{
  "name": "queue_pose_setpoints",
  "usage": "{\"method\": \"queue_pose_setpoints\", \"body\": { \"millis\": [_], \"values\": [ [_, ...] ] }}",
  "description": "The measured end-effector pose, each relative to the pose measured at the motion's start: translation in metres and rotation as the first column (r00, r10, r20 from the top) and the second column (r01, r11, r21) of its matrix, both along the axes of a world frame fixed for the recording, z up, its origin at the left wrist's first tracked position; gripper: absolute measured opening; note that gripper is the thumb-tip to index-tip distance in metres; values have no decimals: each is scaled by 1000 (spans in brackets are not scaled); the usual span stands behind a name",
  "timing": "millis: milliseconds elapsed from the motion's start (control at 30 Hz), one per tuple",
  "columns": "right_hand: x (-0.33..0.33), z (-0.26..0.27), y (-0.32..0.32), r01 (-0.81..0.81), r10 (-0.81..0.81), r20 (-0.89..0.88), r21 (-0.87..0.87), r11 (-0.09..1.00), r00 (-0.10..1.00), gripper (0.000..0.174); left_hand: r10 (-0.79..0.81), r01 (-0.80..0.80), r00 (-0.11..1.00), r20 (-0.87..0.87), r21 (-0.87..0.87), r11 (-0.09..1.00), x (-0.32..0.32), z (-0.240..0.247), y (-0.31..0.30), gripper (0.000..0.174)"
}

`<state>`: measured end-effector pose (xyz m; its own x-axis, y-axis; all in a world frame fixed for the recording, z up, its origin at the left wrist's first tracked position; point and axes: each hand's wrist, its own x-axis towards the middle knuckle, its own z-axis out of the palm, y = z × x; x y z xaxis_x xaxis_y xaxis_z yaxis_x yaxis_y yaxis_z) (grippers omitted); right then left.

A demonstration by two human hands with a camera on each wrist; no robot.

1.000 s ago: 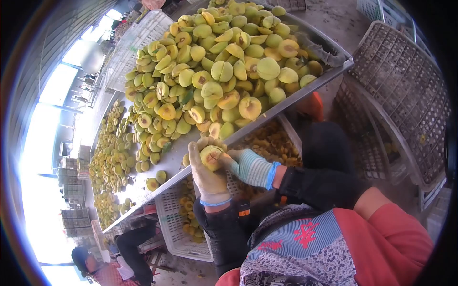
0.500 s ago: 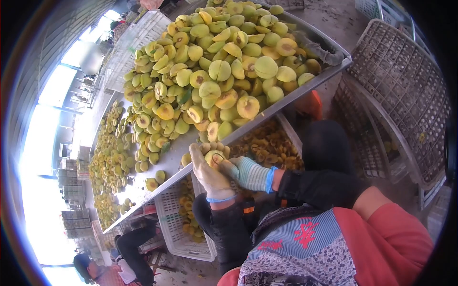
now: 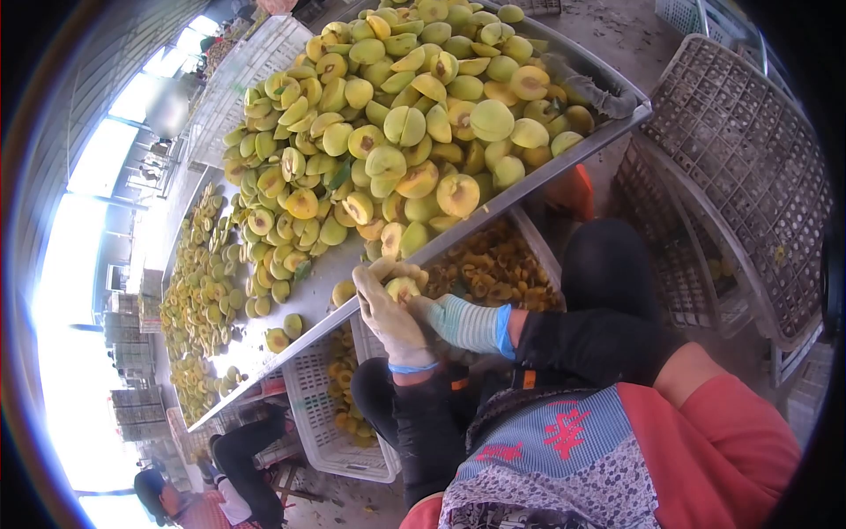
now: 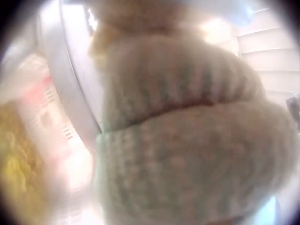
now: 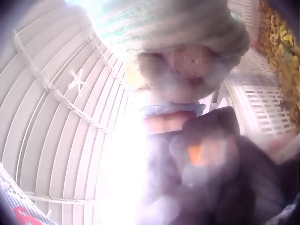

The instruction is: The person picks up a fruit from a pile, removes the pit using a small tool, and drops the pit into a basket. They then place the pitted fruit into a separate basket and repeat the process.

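Observation:
In the head view, my left hand [image 3: 388, 316], in a beige glove, curls round a cut yellow-green fruit [image 3: 403, 289] beside the metal table's edge. My right hand [image 3: 464, 324], in a striped glove, meets the same fruit from the right, its thumb side against it. Any tool in the right hand is hidden. Curled striped fingers [image 4: 187, 154] fill much of the left wrist view, blurred. The right wrist view has the striped glove [image 5: 173, 28] above the beige one [image 5: 187, 77]. Halved fruits [image 3: 388, 132] are heaped on the table [image 3: 529, 196] beyond my hands.
Under the table edge stand a white crate [image 3: 322, 423] with fruit pieces and a container of brownish pieces [image 3: 502, 269]. Grey crates [image 3: 731, 159] lean at the right. Another person [image 3: 207, 507] sits at lower left. Flatter pieces [image 3: 198, 309] cover the table's far left.
The left hand has turned and its fingers now cover more of the fruit. The right hand has moved slightly down with it, still against the fruit.

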<state>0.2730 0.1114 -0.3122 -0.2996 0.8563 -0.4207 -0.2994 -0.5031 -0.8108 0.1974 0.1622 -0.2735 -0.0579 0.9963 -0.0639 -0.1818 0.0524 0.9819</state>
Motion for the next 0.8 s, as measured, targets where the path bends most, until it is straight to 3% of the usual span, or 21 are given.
{"method": "queue_pose_setpoints", "body": {
  "millis": [67, 267, 333, 367, 433, 533, 600, 633, 667, 700, 733, 767, 800],
  "values": [
    [23, 20, -6, -187, 175, -84, -156, 970, 981, 72, -34, 34, 999, -28, 11, 999, -2, -1, 0, 50],
    [29, 31, -6, -234, 246, 49, -171, 957, 968, 71, -222, 220, 973, -60, -46, 975, -19, -10, 7, 52],
    [29, 23, -9, -286, 216, -253, -281, 916, 943, 60, -275, 270, 958, -84, -76, 960, -19, -9, 7, 51],
    [29, 18, -11, -321, 180, -395, -327, 889, 901, 56, -304, 303, 953, -3, -89, 949, -18, -6, 6, 48],
    [32, 9, -10, -455, 243, -642, -185, 871, 727, 57, -350, 369, 923, 160, -103, 924, -15, 2, 1, 44],
    [30, -2, -7, -499, 245, -844, -30, 866, 477, 58, -251, 358, 801, 544, -99, 928, -7, 5, 2, 34],
    [30, 1, -7, -541, 243, -915, 33, 840, 321, 61, -140, 313, 758, 638, -167, 935, -16, -3, 18, 29],
    [29, 0, -8, -493, 215, -932, 45, 869, 293, 61, -82, 293, 730, 679, -202, 935, -20, -8, 24, 27],
    [27, -4, -11, -444, 190, -946, 56, 894, 263, 61, -174, 253, 801, 572, -59, 966, -23, -8, 21, 23],
    [26, -6, -11, -392, 167, -959, 66, 918, 229, 61, -86, 180, 802, 591, -102, 978, -32, -5, 22, 22],
    [28, -9, -11, -382, 46, -948, -81, 921, 314, 60, 4, 107, 796, 605, -148, 983, -47, 1, 27, 21],
    [28, -4, -11, -352, -12, -876, -207, 913, 482, 59, 95, 33, 785, 612, -195, 980, -66, 6, 33, 20],
    [29, 6, -14, -299, -66, -770, -324, 897, 634, 58, 174, -112, 886, 429, -167, 980, -90, 10, 34, 24]
  ]
}}
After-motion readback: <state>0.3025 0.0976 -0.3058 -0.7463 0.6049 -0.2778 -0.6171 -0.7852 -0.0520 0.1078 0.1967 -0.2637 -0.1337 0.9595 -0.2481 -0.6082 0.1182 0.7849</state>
